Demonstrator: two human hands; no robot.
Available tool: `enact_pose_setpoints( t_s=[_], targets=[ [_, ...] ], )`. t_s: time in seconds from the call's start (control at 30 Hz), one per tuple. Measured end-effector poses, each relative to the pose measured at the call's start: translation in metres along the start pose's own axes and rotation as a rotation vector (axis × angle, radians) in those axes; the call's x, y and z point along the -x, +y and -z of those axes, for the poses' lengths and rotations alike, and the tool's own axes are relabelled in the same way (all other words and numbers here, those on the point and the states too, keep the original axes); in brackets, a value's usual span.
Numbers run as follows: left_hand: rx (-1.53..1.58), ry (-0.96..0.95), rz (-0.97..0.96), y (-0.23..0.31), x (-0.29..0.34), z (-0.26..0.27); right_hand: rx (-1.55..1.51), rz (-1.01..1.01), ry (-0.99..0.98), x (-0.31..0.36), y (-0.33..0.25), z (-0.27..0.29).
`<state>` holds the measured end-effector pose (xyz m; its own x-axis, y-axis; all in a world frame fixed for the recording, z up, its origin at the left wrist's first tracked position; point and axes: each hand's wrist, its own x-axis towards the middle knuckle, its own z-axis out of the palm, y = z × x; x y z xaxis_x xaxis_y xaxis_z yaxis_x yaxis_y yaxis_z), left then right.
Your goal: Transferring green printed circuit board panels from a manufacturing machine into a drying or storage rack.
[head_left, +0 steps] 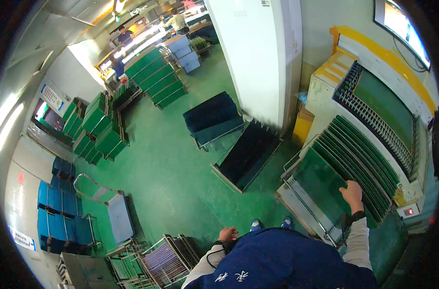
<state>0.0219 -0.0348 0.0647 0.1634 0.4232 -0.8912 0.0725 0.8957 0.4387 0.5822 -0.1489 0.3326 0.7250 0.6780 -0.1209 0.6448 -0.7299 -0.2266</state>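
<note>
My right hand [353,194] is closed on the upper edge of a green board [320,176], the front one in a metal rack [310,212] at my right. Its thumb lies toward the board's front face. Behind this board several more green boards [356,151] stand on edge in a row, leaning close together. My left hand [228,234] is in front of my body, at the lower middle, with fingers loosely bent. It touches no board, and I see nothing in it.
A machine with a roller conveyor [373,115] carries a green board beyond the rack. Dark racks [248,154] stand on the green floor near a white pillar [258,53]. Left are a flat trolley [119,216], blue stacks [60,216] and green stacks [154,77]. People [176,21] work farther back.
</note>
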Motion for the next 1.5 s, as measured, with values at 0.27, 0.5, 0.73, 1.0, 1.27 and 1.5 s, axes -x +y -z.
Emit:
enact_pose_setpoints(
  t_s=[0.27,0.5,0.73,1.0,1.27,1.5],
  targets=[
    [-0.07,0.002,-0.003,-0.005,-0.003,0.002,0.027,-0.005,-0.065,-0.001,-0.006,0.008],
    [-0.056,-0.024,-0.013,-0.008,-0.009,0.001,0.008,-0.044,-0.07,-0.001,-0.003,0.007],
    [-0.032,-0.018,-0.022,-0.007,-0.004,-0.008,0.026,-0.055,-0.077,0.002,-0.01,0.012],
    [0.015,-0.022,-0.001,-0.004,0.001,-0.012,0.029,-0.032,-0.069,0.0,-0.005,0.009],
    [0.062,-0.015,-0.019,0.0,0.01,-0.023,0.025,-0.051,-0.095,-0.001,-0.006,0.012],
    [0.1,-0.03,-0.008,0.003,0.014,-0.027,0.035,-0.048,-0.083,0.0,-0.009,0.016]
  ],
)
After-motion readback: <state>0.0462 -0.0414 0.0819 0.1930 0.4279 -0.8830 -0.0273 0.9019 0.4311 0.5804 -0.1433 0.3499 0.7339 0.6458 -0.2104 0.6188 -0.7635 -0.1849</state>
